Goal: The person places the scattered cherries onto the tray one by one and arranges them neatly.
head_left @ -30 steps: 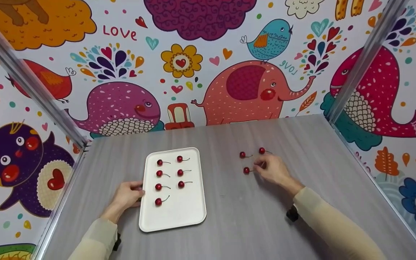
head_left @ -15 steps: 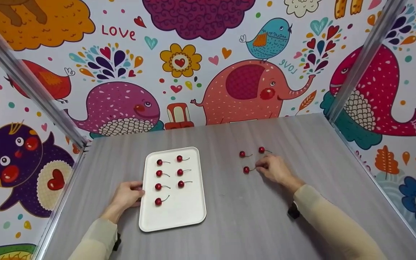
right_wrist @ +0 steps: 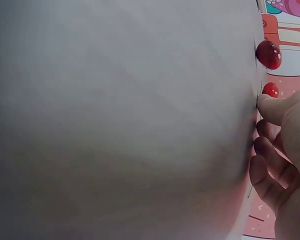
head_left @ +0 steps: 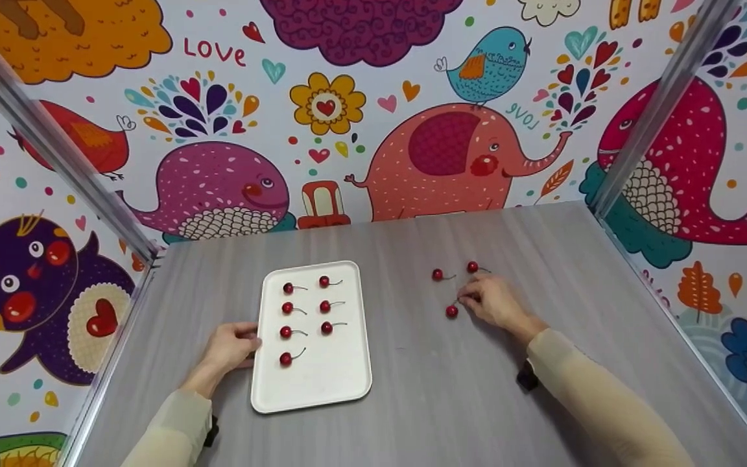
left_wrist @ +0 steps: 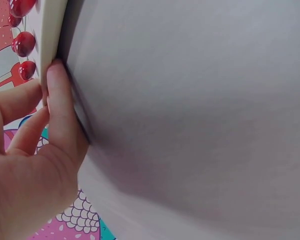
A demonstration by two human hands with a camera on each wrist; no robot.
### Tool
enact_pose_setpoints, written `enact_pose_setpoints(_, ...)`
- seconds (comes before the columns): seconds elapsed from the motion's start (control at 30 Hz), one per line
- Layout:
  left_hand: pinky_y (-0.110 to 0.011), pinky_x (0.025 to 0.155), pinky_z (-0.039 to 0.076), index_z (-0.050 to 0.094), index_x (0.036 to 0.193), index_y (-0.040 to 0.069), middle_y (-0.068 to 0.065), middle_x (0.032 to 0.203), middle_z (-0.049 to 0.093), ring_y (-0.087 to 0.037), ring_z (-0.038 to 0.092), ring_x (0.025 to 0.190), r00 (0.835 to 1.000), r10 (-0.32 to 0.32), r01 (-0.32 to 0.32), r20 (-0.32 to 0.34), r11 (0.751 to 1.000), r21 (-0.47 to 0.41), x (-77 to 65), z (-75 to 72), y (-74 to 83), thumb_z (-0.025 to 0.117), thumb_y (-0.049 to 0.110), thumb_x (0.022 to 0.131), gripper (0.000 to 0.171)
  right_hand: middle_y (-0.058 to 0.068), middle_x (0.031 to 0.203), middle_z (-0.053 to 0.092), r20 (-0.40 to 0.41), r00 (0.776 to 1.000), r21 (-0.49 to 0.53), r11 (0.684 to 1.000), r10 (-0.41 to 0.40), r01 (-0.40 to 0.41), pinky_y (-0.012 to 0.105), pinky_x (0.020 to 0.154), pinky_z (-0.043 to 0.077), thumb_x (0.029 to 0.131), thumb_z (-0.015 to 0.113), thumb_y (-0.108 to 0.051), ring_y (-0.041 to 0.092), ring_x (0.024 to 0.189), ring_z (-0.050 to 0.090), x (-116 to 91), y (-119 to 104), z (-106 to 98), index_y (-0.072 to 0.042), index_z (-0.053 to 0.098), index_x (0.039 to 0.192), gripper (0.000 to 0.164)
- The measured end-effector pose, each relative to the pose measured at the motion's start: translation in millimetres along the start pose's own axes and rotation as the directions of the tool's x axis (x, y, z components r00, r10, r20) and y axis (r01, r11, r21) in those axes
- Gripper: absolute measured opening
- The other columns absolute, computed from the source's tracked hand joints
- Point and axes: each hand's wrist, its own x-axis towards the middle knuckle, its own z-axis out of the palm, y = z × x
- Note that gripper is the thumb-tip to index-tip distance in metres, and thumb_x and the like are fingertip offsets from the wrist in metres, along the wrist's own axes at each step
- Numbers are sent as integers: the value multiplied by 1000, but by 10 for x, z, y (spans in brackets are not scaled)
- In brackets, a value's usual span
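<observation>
A white rectangular tray lies on the table, with several red cherries in two columns on it, among them a cherry at the lower left. My left hand pinches the tray's left rim between thumb and fingers; in the left wrist view, the fingertips meet the tray's edge. Over on the right, my right hand pinches the stem of a cherry, whose fruit sits just left of the fingers. Two more cherries lie beyond that hand, one to its upper left and one just above it.
The grey wood-grain table is bounded by patterned walls at the back and sides. Metal posts stand at the back corners. Table surface lies between the tray and the right hand.
The cherry at my right fingers has turned, its stem now angled up to the fingertips, and shifted slightly right and nearer. The left hand and tray have stayed put.
</observation>
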Motion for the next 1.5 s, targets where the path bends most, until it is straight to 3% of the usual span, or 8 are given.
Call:
enact_pose_setpoints(0.1,-39,80,71,60,152,-14,-23,121,68,-22,74,99,1000,-5,5,1,1000,3,1,10,5,67,-1,103,51,8,97,80,39,999,24,1000,9,-10,47,81,64,95,86,-8,26,89,73,-8,1,-27,-9,89,98,4)
enact_pose_setpoints(0.23,-39,81,71,59,153,-14,-25,124,68,-22,74,99,1000,-10,10,3,1000,1,-4,9,14,66,-1,104,52,10,104,80,112,993,72,996,36,-45,46,83,65,96,86,-12,25,91,71,-4,7,-77,-8,89,109,14)
enact_pose_setpoints(0.4,-41,82,72,58,153,-16,-28,125,67,-23,75,99,1000,-2,2,0,1000,-11,2,-5,1,66,-1,103,53,7,110,81,194,981,91,995,20,-38,46,88,65,98,85,-14,25,98,72,50,-13,-131,-12,89,118,21)
enact_pose_setpoints(0.63,-38,79,71,59,153,-14,-22,119,68,-23,74,98,1000,-2,2,-2,1000,0,-7,21,3,66,-1,101,54,6,102,79,184,982,71,997,-34,21,50,86,64,96,85,-6,28,95,73,78,-15,-120,-13,91,103,12)
enact_pose_setpoints(0.93,-39,79,72,61,150,-15,-19,114,67,-20,73,93,1000,9,-9,-12,1000,-19,-19,9,25,66,-2,100,53,8,102,84,144,989,106,993,26,-42,55,89,64,101,80,-7,30,98,76,68,-26,-135,-8,87,101,7)
enact_pose_setpoints(1.2,-39,79,72,61,151,-14,-20,115,68,-19,73,92,1000,10,-10,-12,1000,-4,-10,7,19,66,-2,100,53,8,99,87,111,988,177,976,106,-125,38,79,66,99,83,-5,21,89,77,61,-126,-131,-6,89,101,6)
enact_pose_setpoints(1.5,-38,77,71,61,152,-15,-18,113,68,-19,73,93,1000,-1,0,-12,1000,-11,-4,6,5,66,-2,101,52,12,102,87,163,963,339,904,215,-259,18,69,57,101,83,-7,8,79,65,130,-413,-109,-5,90,106,9)
